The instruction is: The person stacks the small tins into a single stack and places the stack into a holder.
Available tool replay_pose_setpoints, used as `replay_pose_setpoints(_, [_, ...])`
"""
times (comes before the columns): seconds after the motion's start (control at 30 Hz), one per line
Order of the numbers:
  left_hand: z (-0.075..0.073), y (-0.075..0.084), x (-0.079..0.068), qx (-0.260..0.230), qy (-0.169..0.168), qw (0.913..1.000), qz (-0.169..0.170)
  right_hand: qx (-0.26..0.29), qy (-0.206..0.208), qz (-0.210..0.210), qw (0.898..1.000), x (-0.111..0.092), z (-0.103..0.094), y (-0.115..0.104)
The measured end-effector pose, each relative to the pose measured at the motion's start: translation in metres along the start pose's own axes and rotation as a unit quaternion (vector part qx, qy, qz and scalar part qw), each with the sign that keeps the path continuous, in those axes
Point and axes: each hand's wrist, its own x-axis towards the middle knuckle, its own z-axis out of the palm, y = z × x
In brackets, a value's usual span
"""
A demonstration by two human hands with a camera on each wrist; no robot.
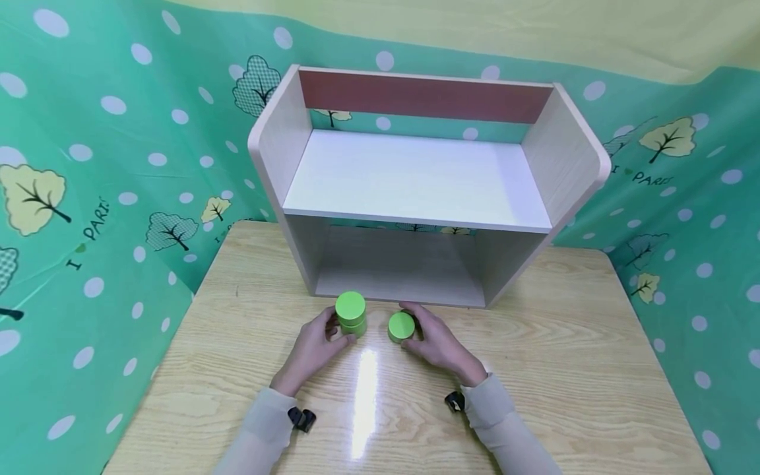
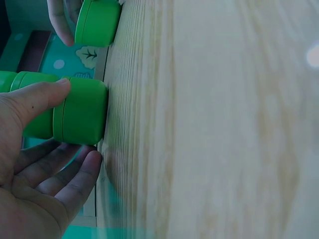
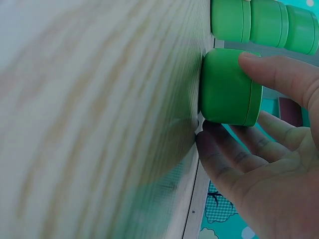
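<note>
A short stack of green round tubs [image 1: 350, 315] stands on the wooden table [image 1: 564, 343] just in front of the shelf unit. My left hand [image 1: 326, 336] grips it from the left. In the left wrist view the thumb [image 2: 42, 97] lies on the stack [image 2: 79, 115] and the fingers [image 2: 75, 174] curl below it. A single green tub [image 1: 401, 326] stands right of the stack, apart from it. My right hand [image 1: 424, 335] holds it, with the thumb [image 3: 279, 72] over the tub [image 3: 227, 87] and the fingers [image 3: 224, 154] beneath.
A pale two-level shelf unit [image 1: 415, 178] with a red-brown back strip stands at the back of the table. Its upper board and lower bay hold nothing. Green dotted cloth [image 1: 89, 165] surrounds the table on three sides.
</note>
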Motion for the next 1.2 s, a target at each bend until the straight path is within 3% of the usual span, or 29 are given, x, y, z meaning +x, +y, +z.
replay_pose_setpoints(1.2, [-0.0004, 0.0009, -0.0008, -0.004, 0.003, 0.9999, 0.013, 0.016, 0.011, -0.001, 1.0, -0.0022, 0.001, 0.0016])
